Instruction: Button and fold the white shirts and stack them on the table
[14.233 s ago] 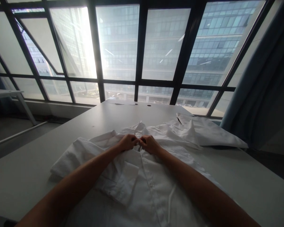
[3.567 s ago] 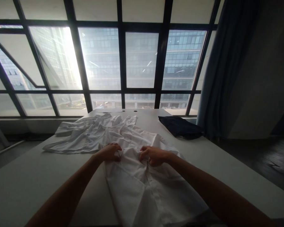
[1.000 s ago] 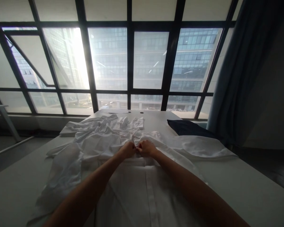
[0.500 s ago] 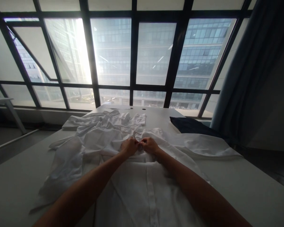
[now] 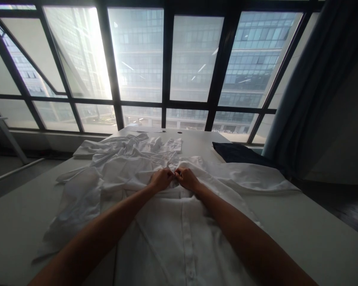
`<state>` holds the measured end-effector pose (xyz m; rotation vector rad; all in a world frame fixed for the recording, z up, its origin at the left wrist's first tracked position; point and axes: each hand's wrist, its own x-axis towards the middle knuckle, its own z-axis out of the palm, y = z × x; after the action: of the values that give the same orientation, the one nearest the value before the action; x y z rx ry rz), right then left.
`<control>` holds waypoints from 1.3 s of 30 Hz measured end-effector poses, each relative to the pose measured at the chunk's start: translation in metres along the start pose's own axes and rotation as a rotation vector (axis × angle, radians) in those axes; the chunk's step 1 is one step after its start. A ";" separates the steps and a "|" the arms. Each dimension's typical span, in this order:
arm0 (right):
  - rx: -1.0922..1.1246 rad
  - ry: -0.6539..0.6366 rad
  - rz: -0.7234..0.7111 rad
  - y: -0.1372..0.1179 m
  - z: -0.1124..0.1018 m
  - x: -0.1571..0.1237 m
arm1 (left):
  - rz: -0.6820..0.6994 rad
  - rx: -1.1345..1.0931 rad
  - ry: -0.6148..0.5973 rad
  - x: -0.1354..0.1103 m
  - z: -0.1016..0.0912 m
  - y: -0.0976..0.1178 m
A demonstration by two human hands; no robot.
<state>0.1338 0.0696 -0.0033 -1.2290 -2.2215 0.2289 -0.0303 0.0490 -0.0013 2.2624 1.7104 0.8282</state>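
Note:
A white button-front shirt lies spread on the table with its placket running toward me and one sleeve out to each side. At its upper middle, near the collar, my left hand is closed in a pinch on the fabric. My right hand pinches the shirt right beside it, the fingertips of both hands almost touching. What exactly sits between the fingertips is too small and dark to make out.
More crumpled white clothing lies beyond the shirt on the left. A folded dark garment rests on the right side of the white table. Windows stand behind, with a blue curtain at the right.
The view has tilted down slightly, so everything sits a little higher in the picture. Both hands stay pinched at the same place on the shirt, with only slight finger movement.

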 end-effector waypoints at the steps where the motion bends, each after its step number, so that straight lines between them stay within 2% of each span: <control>1: -0.029 -0.015 0.002 -0.001 -0.001 0.000 | -0.001 0.005 -0.007 0.000 0.000 0.000; 8: -0.098 -0.108 0.145 -0.006 -0.006 0.002 | 0.080 -0.010 0.011 0.001 0.001 -0.003; 14: -0.037 -0.117 0.089 -0.002 -0.008 0.002 | 0.080 -0.100 0.001 0.004 0.002 -0.007; 20: -0.047 -0.108 0.026 -0.001 -0.005 -0.001 | -0.006 -0.073 0.013 0.003 -0.002 0.000; 24: -0.029 -0.093 -0.024 0.000 0.000 -0.002 | -0.098 -0.064 -0.020 0.004 -0.005 0.005; 30: 0.005 -0.080 -0.014 0.004 0.004 -0.003 | -0.146 0.022 -0.001 0.001 -0.004 0.013; 33: 0.024 -0.063 -0.002 0.005 0.004 -0.003 | -0.116 0.046 0.002 -0.002 -0.004 0.014; 37: 0.023 -0.058 0.019 0.005 0.004 -0.003 | -0.004 0.036 -0.022 -0.003 -0.006 0.010; 39: 0.006 -0.061 0.014 0.005 0.004 -0.003 | -0.004 0.040 -0.047 -0.002 -0.006 0.008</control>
<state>0.1364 0.0705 -0.0095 -1.2507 -2.2632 0.2819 -0.0275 0.0436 0.0068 2.2851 1.7255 0.7406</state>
